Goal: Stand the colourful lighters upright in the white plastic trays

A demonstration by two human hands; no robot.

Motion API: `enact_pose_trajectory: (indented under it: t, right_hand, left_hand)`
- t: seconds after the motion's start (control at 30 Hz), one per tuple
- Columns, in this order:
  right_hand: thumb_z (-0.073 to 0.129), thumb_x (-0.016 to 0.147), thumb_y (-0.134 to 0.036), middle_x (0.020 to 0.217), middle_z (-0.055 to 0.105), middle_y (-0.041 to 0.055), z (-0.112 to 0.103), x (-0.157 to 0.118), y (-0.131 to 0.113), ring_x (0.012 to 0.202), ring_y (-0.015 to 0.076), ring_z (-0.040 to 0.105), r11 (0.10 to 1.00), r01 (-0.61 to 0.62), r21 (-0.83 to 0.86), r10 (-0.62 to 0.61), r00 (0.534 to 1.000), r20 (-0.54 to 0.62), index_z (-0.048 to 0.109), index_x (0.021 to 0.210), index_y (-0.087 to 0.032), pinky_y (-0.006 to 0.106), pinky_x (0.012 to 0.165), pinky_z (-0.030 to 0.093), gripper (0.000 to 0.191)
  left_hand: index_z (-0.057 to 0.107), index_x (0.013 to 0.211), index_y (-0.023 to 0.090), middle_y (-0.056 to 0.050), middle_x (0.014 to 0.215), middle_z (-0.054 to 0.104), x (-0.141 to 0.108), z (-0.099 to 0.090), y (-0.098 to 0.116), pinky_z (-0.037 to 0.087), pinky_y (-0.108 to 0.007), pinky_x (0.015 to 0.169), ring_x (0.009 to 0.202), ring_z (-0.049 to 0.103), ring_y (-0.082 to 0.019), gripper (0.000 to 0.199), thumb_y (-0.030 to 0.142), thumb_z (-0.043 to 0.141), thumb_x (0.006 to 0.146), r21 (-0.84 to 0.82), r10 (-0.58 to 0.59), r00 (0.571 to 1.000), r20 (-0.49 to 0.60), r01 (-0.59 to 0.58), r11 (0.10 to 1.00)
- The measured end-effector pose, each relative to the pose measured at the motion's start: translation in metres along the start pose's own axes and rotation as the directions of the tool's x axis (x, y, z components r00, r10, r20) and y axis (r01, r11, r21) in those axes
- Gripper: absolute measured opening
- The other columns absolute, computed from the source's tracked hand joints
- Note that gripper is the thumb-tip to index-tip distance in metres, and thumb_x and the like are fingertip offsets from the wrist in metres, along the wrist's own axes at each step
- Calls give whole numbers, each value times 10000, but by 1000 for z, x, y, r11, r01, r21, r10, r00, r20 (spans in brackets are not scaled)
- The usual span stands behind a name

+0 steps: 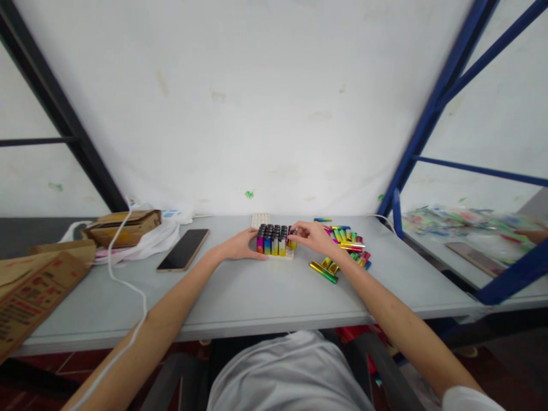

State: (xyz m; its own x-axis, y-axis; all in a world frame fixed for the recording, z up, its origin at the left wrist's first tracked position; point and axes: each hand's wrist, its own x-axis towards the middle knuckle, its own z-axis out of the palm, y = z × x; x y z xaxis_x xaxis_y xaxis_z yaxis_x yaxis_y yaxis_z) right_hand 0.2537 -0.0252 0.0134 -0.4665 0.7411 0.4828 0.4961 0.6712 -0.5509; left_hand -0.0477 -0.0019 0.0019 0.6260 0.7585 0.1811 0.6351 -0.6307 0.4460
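Note:
A block of lighters (273, 242) with black tops and bright bodies stands upright in rows in a white tray (286, 255). My left hand (243, 245) grips the left end of the tray, thumb along the front lower edge and fingers toward the back, partly hidden by the lighters. At the right end, my right hand (314, 236) pinches a black-topped lighter (293, 240) among the rows. To the right of the tray lies a loose pile of shiny coloured pieces (347, 235). Several gold and green pieces (324, 272) lie nearer the front, beside my right forearm.
Behind the lighters is another white holed tray (261, 219). A phone (183, 250) lies to the left, near cardboard boxes (124, 227) and white plastic bags (149, 242). A white cable (112, 257) crosses over my left forearm. Blue metal posts (428, 114) stand at the right.

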Motion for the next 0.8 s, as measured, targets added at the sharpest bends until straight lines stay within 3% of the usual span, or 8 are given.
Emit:
enact_pose_trajectory:
  t: [0.3, 0.53, 0.7, 0.8]
  right_hand:
    - [715, 899, -465, 700, 713, 3, 3, -2, -5, 599, 146, 614, 999, -34, -6, 33, 997, -67, 674, 965, -187, 252, 599, 445, 289]
    - [769, 854, -462, 719, 752, 22, 1, -1, -4, 626, 160, 664, 997, -63, 49, 61, 997, 41, 700, 848, -181, 250, 589, 449, 290]
    - [766, 841, -531, 675, 728, 33, 0, 1, -4, 587, 156, 614, 979, -111, -170, 117, 993, 22, 676, 692, -178, 262, 571, 394, 393]
    - [707, 875, -563, 670, 716, 28, -6, 0, -5, 585, 154, 603, 988, -99, -119, 116, 983, 143, 692, 704, -175, 261, 566, 393, 424]
  left_hand:
    - [617, 1360, 172, -137, 1410, 607, 0, 0, 1, 422, -469, 1158, 1287, 565, -363, 871, 683, 803, 680, -18, 11, 1000, 1, -11, 1000]
    - [618, 1361, 166, -131, 1413, 607, 0, 0, 0, 420, -457, 1163, 1290, 561, -363, 895, 703, 799, 668, -13, 0, 1000, 2, 0, 1000]
    - [625, 1357, 171, -132, 1429, 600, 0, 1, -1, 420, -475, 1166, 1290, 566, -372, 886, 690, 810, 663, -9, -2, 1000, -2, 2, 1000]
    - [627, 1359, 173, -133, 1431, 597, 0, 0, -2, 425, -469, 1165, 1292, 569, -373, 881, 687, 811, 667, -24, 0, 1000, 1, 0, 1000]
